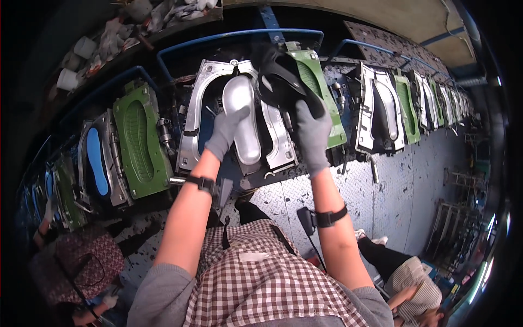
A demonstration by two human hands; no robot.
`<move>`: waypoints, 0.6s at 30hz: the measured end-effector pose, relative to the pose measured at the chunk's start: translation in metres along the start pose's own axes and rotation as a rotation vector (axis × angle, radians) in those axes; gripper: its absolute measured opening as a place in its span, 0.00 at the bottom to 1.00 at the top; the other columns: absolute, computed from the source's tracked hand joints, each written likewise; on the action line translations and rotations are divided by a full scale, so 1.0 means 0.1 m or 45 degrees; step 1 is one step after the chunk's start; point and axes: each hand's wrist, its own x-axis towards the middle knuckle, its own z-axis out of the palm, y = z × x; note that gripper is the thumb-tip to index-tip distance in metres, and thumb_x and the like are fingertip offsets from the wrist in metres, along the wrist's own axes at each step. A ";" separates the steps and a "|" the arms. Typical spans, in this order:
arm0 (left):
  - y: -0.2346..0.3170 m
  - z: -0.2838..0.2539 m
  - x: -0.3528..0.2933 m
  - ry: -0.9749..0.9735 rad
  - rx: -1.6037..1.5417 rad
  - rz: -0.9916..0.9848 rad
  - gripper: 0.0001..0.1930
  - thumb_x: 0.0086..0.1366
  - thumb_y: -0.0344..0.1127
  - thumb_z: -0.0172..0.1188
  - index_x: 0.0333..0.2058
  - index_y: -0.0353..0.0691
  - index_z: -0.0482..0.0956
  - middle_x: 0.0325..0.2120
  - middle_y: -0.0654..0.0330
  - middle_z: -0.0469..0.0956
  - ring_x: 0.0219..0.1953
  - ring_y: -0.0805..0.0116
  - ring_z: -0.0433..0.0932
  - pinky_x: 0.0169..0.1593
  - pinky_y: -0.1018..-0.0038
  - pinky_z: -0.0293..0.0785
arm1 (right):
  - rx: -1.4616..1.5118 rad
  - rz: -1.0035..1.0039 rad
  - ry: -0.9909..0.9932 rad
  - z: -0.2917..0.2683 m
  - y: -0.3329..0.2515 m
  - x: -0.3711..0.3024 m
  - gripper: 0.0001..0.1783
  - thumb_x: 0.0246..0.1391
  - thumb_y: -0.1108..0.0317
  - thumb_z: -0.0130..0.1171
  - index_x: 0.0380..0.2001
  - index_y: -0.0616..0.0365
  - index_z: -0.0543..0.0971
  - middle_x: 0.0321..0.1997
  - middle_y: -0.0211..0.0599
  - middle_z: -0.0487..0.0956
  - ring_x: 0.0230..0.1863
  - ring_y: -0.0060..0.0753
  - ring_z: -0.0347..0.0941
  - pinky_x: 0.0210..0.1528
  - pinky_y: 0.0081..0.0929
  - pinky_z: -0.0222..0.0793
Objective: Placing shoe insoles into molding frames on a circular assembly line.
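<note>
My gloved left hand (226,133) lies against a smooth silver sole-shaped last (248,147), its fingers stretched onto the metal. That last sits in the middle of an opened metal mould (190,131). In a grey glove, my right hand (315,133) is closed on the lower end of a black shoe (291,82), with the thumb on top. The shoe is tilted over the right part of the mould and its far end is smeared by motion. Behind it, partly covered, stands a green mould half (335,122) with a ribbed hollow.
To the left are another green mould half (135,141) and a mould with a blue insole (98,161). More moulds (381,109) run rightward. Blue rails (239,34) border the far side. One person (414,283) is at lower right; another's patterned clothing (87,261) shows lower left.
</note>
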 end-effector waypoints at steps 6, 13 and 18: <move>-0.16 0.12 -0.58 0.031 -0.039 0.436 0.24 0.61 0.33 0.70 0.54 0.32 0.77 0.41 0.60 0.83 0.43 0.72 0.81 0.48 0.75 0.78 | -1.146 -0.506 -0.843 0.56 0.14 0.06 0.17 0.61 0.59 0.55 0.54 0.40 0.77 0.40 0.44 0.80 0.42 0.53 0.80 0.44 0.47 0.75; -0.39 0.36 -1.31 -0.164 0.156 -0.417 0.13 0.66 0.28 0.59 0.48 0.34 0.72 0.28 0.57 0.81 0.20 0.69 0.79 0.24 0.74 0.75 | -1.027 -0.793 -1.161 0.44 0.34 -0.18 0.15 0.57 0.53 0.64 0.45 0.43 0.81 0.37 0.35 0.80 0.38 0.44 0.81 0.38 0.42 0.76; -0.70 0.29 -1.46 -0.090 -0.048 -0.288 0.19 0.60 0.24 0.61 0.51 0.32 0.71 0.38 0.52 0.81 0.35 0.62 0.85 0.35 0.68 0.84 | -0.963 -0.560 -1.384 0.04 0.35 -0.72 0.16 0.57 0.54 0.64 0.44 0.48 0.81 0.37 0.38 0.80 0.39 0.46 0.81 0.40 0.40 0.76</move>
